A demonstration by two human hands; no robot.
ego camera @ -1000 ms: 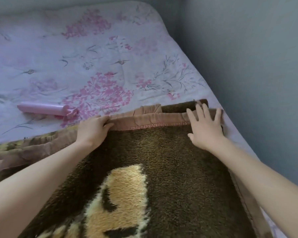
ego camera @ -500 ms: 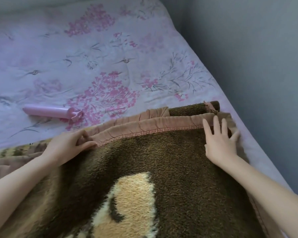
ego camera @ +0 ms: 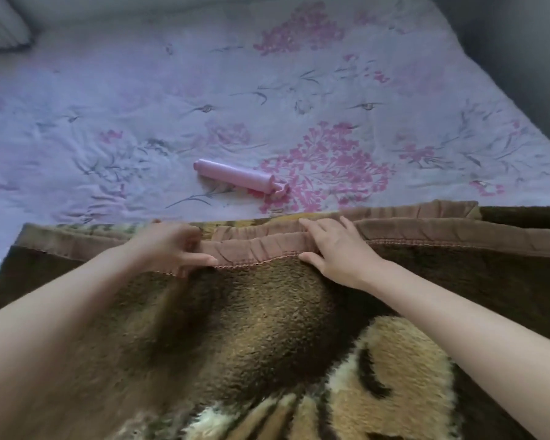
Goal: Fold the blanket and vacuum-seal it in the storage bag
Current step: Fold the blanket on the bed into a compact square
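My left hand (ego camera: 169, 246) has its fingers curled over the satin trim (ego camera: 254, 249) of the blanket (ego camera: 267, 312), thumb tucked under the stitched edge, pinching it. My right hand (ego camera: 334, 249) lies flat and relaxed on the same trim just beside it, fingers straight, pressing the layers down. The blanket is spread on the bed (ego camera: 140, 106) in front of me, its bound edges stacked in two or three layers along the far side.

What worries me: those layers do not sit flush, with a lower edge peeking out beyond the upper one. If I pull with the left while the right only presses, I judge the top layer could slide and the fold come out skewed, making a lumpy bundle for the bag. The plush pile looks thick, so it may also spring back.

The pink tube-shaped tool (ego camera: 238, 176) lies on the bed just beyond the edge, apart from the blanket. I see no storage bag.

Compared with half a second ago, both hands have moved leftward along the trim and closer together; the right hand has left the blanket's corner.
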